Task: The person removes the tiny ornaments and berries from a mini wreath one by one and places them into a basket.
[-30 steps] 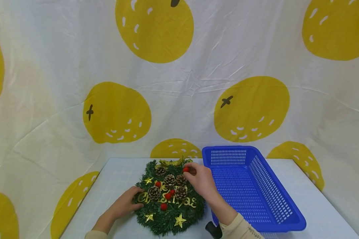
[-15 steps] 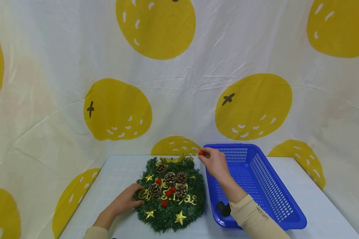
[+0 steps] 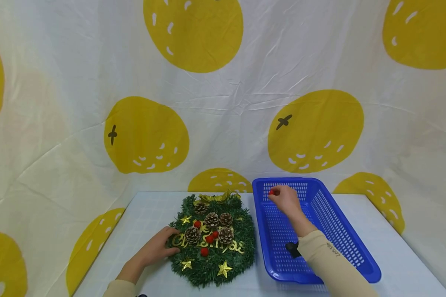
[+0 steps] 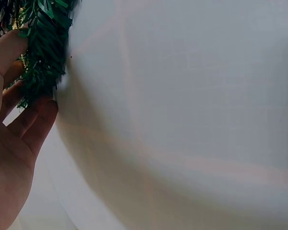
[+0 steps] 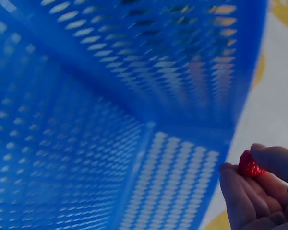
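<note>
A green Christmas wreath (image 3: 241,262), with pine cones (image 3: 192,235), gold stars, red berries (image 3: 204,252) and gold lettering, lies on the table. My left hand (image 3: 157,248) holds its left edge, the thumb and fingers (image 4: 41,122) on either side of the greenery in the left wrist view. My right hand (image 3: 288,202) is over the far part of a blue plastic basket (image 3: 262,243). Between its thumb and fingertips it pinches a small red berry (image 5: 250,165) with pale specks, apart from the basket floor.
The basket stands right of the wreath, with perforated walls and a raised rim. A white table (image 3: 148,214) lies under both. Behind hangs a pale cloth (image 3: 223,136) printed with yellow fruit. A black wrist device (image 3: 292,249) sits at the right cuff.
My right hand has lifted the red berry off the wreath's upper right and carried it rightward over the basket. The left hand stays at the wreath's edge.
</note>
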`<state>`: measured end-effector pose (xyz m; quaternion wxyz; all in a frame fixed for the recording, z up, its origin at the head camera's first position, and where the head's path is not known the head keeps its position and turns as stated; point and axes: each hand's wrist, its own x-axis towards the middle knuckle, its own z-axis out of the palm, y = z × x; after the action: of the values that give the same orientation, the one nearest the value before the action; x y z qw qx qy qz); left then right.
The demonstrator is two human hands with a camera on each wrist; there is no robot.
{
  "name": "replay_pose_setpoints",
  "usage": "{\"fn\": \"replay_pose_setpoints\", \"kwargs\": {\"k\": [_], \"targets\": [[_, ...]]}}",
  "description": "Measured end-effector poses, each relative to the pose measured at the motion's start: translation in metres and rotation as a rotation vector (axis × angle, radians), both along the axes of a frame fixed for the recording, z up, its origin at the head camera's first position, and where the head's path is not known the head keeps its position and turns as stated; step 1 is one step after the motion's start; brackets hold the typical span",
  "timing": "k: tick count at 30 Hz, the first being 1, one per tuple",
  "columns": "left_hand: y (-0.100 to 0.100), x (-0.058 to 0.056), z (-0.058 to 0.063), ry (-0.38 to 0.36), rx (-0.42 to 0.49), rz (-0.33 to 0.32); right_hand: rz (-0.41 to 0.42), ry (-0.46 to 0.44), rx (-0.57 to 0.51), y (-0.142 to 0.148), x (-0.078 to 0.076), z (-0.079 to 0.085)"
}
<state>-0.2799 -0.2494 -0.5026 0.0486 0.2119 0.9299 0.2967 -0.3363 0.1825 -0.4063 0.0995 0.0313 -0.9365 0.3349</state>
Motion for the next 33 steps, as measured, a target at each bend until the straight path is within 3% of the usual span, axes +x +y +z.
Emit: {"fn": "replay_pose_setpoints", "kwargs": {"k": [9, 22, 29, 33], "targets": [[-0.001, 0.001, -0.001, 0.010, 0.005, -0.015, 0.013, -0.096, 0.100, 0.019, -0.007, -0.024], [0.000, 0.002, 0.000, 0.056, -0.016, -0.013, -0.002, -0.117, 0.089, 0.022, -0.010, -0.031], [0.003, 0.008, 0.001, 0.041, -0.052, 0.079, -0.015, -0.121, 0.097, 0.024, -0.009, -0.032], [0.003, 0.006, -0.001, 0.030, -0.141, 0.113, -0.011, -0.123, 0.109, 0.025, -0.007, -0.030]]}}
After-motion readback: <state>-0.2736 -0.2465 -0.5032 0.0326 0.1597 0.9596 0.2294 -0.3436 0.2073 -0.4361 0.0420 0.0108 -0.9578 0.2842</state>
